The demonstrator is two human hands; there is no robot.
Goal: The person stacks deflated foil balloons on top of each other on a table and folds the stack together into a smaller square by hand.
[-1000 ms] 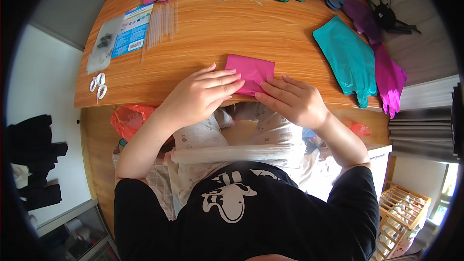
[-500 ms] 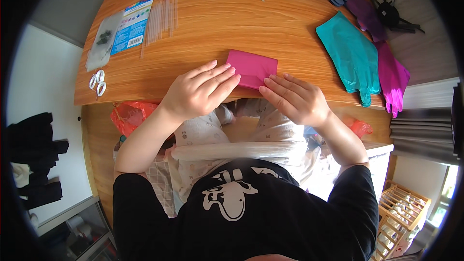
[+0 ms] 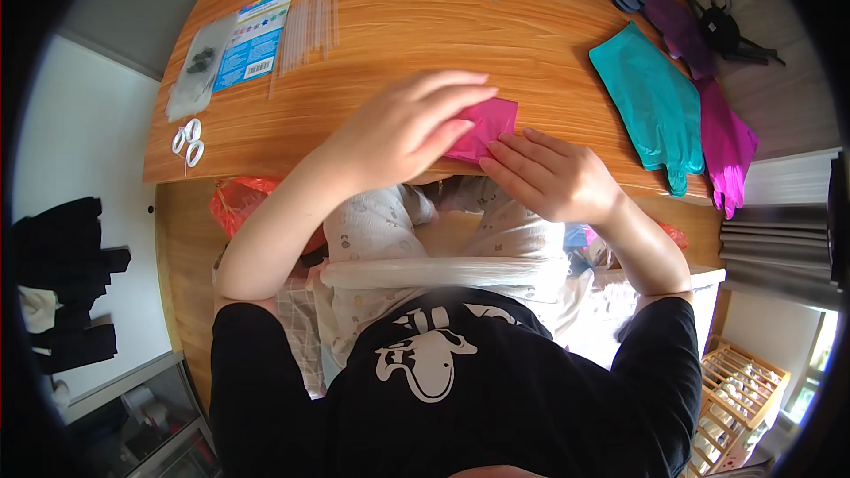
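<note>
A folded magenta plastic sheet (image 3: 490, 122) lies near the front edge of the wooden table (image 3: 354, 137). My left hand (image 3: 409, 127) is over its left part with the fingers stretched out and slightly raised, hiding that side. On its lower right corner rest the fingertips of my right hand (image 3: 551, 172), laid flat and straight. Neither hand grips anything.
On the right lie flat teal (image 3: 652, 102) and magenta (image 3: 726, 143) foil shapes. Pink, blue, green, grey and purple ones line the far edge. Clear sticks (image 3: 308, 28), a blue-white package card (image 3: 254, 44), a clear bag (image 3: 199, 75) and white ribbon rolls (image 3: 188, 142) are at left.
My left hand has lifted and shifted right, across the folded magenta sheet, covering its left part. My right hand stays at its lower right corner.
</note>
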